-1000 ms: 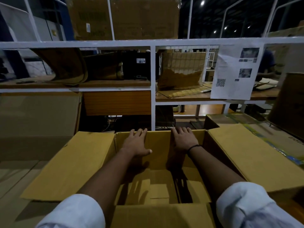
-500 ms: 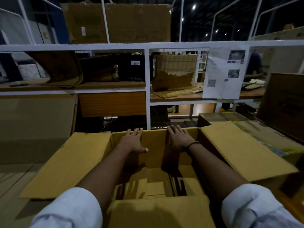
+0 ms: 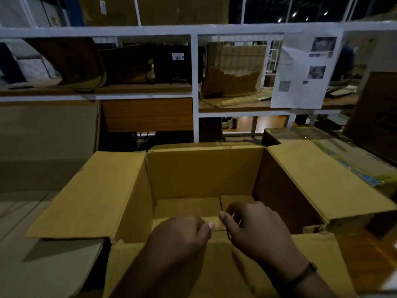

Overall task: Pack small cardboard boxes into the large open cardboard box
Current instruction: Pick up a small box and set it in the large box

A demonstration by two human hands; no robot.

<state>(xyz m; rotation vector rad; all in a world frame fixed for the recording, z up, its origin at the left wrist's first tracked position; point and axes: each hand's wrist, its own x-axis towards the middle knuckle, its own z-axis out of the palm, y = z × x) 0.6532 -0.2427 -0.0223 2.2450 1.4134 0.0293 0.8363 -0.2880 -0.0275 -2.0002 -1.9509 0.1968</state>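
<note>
The large open cardboard box (image 3: 204,173) stands right in front of me, its left flap (image 3: 90,196) and right flap (image 3: 322,183) spread outward. Inside I see only the bare bottom flaps; no small box is in view. My left hand (image 3: 178,235) and my right hand (image 3: 255,229) hover close together over the near flap's (image 3: 193,272) edge. Both have their fingers curled under, thumbs toward each other. The fingertips are hidden, and I see nothing held in either hand. A dark band circles my right wrist.
A white metal shelving frame (image 3: 195,82) with wooden shelves rises behind the box, holding torn cardboard and dark items. A printed sheet (image 3: 305,69) hangs at upper right. A taped carton (image 3: 354,160) sits to the right, a big plain carton (image 3: 43,143) to the left.
Both hands have come off the box's far wall and pulled back to the near flap, curling from flat open palms. The view has moved closer to the box.
</note>
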